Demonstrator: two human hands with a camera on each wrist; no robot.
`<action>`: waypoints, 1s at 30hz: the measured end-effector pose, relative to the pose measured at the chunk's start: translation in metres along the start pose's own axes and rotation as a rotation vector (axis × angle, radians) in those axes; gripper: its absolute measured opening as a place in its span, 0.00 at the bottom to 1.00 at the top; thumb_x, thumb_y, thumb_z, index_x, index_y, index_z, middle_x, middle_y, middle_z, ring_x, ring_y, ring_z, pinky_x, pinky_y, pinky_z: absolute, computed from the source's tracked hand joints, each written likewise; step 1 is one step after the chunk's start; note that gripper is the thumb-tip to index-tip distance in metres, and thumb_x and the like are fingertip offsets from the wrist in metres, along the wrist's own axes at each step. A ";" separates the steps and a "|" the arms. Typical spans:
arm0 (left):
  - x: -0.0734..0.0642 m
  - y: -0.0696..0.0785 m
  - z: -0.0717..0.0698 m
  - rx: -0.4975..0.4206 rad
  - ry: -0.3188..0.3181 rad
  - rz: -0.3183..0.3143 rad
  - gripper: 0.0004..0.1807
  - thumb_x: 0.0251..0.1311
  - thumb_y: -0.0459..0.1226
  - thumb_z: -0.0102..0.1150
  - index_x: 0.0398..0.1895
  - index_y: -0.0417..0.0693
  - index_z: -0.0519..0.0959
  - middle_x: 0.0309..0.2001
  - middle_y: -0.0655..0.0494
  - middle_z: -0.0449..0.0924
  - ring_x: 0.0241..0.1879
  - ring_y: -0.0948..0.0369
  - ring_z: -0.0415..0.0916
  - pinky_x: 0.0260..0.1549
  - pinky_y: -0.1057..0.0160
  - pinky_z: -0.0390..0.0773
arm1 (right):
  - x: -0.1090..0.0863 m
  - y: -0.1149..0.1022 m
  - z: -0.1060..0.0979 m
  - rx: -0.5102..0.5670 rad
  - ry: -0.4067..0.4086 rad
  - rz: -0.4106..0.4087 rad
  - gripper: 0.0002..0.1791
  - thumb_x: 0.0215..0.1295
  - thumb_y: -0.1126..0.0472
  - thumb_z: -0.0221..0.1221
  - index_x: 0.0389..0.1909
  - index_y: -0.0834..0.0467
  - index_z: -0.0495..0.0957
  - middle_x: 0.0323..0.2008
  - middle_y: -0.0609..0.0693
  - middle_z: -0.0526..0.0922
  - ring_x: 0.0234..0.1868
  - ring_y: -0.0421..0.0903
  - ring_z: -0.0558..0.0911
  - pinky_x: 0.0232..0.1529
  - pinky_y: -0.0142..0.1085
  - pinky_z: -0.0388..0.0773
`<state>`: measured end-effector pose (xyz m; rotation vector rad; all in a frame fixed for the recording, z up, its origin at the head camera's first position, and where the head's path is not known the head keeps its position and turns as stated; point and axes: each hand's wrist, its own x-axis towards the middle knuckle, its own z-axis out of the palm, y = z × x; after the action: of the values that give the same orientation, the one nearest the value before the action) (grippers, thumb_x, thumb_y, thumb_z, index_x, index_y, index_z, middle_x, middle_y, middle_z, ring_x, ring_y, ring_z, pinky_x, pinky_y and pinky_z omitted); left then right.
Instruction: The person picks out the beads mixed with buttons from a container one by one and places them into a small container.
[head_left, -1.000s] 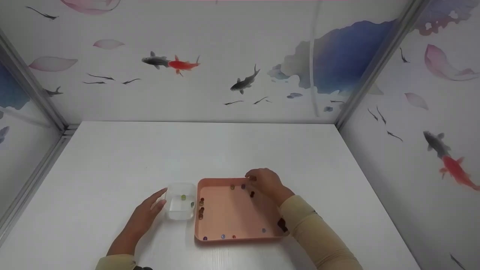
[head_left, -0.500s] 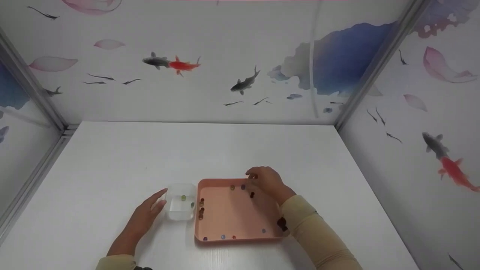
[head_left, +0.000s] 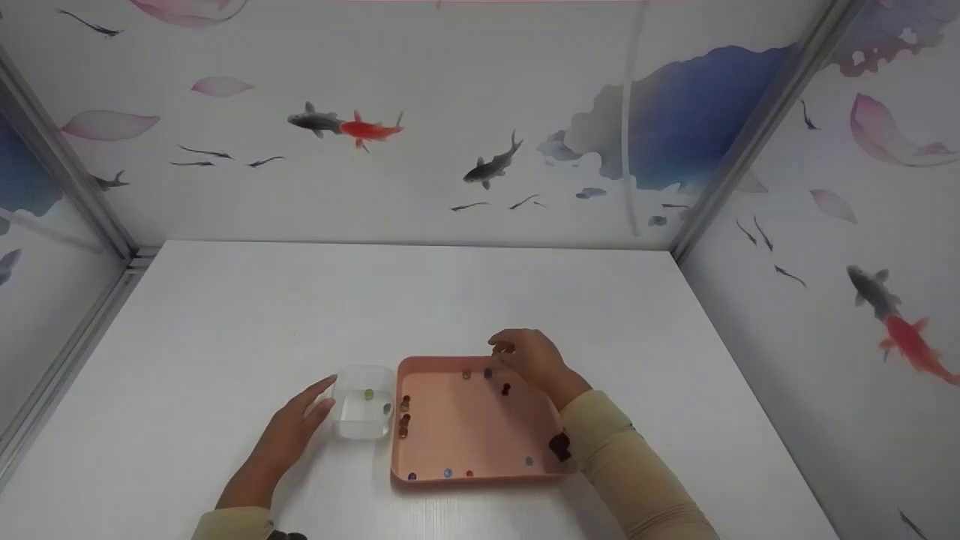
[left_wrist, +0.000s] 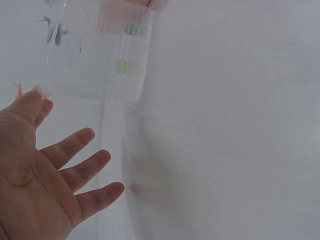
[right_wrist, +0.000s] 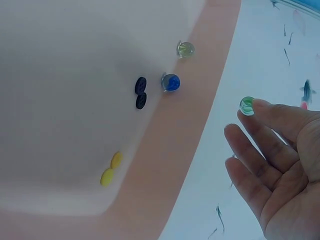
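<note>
My right hand [head_left: 534, 358] is over the back edge of the pink tray [head_left: 457, 431]. In the right wrist view its thumb and index finger pinch a clear marble with green swirls [right_wrist: 246, 106], beyond the tray's rim. The other fingers are loosely bent. At the left, a clear plastic box [head_left: 362, 430] stands beside the tray. It holds a yellow-green marble [left_wrist: 121, 66] and a green marble [left_wrist: 132, 28]. My left hand [head_left: 292, 426] is at the box's left side, thumb and index fingertips right at its rim and the other fingers spread.
A blue marble [right_wrist: 171, 82] and a pale marble [right_wrist: 185, 49] lie along the tray's back wall. Near them are dark buttons [right_wrist: 141, 93] and yellow discs [right_wrist: 111, 169]. Several brown pieces [head_left: 404, 424] line the left wall. Patterned panels [head_left: 420, 195] enclose the white table [head_left: 247, 315].
My right hand has moved up and back a little. The left hand, box and tray look unmoved; the head view has shifted slightly.
</note>
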<state>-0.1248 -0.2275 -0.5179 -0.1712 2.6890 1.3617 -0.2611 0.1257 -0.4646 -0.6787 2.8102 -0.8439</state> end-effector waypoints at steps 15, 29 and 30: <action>0.002 0.000 0.000 -0.001 0.005 -0.006 0.32 0.73 0.54 0.41 0.74 0.51 0.58 0.73 0.40 0.54 0.72 0.38 0.48 0.67 0.36 0.49 | 0.003 -0.011 -0.001 0.096 0.013 -0.015 0.14 0.68 0.63 0.59 0.53 0.57 0.80 0.42 0.49 0.84 0.47 0.48 0.82 0.49 0.45 0.79; 0.000 0.002 0.000 -0.006 0.011 0.010 0.32 0.73 0.54 0.41 0.74 0.49 0.59 0.73 0.40 0.55 0.72 0.38 0.49 0.67 0.36 0.50 | 0.009 -0.026 0.001 0.137 -0.003 -0.028 0.14 0.68 0.62 0.59 0.53 0.57 0.80 0.42 0.50 0.84 0.47 0.48 0.81 0.49 0.43 0.79; -0.001 0.002 0.000 -0.008 0.011 0.014 0.32 0.73 0.54 0.41 0.74 0.49 0.59 0.73 0.40 0.55 0.71 0.38 0.49 0.67 0.35 0.50 | 0.009 -0.028 0.001 0.140 -0.006 -0.029 0.14 0.67 0.62 0.59 0.53 0.57 0.80 0.42 0.50 0.84 0.48 0.48 0.81 0.49 0.43 0.79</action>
<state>-0.1245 -0.2262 -0.5163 -0.1618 2.6992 1.3791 -0.2585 0.1007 -0.4500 -0.7010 2.7098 -1.0307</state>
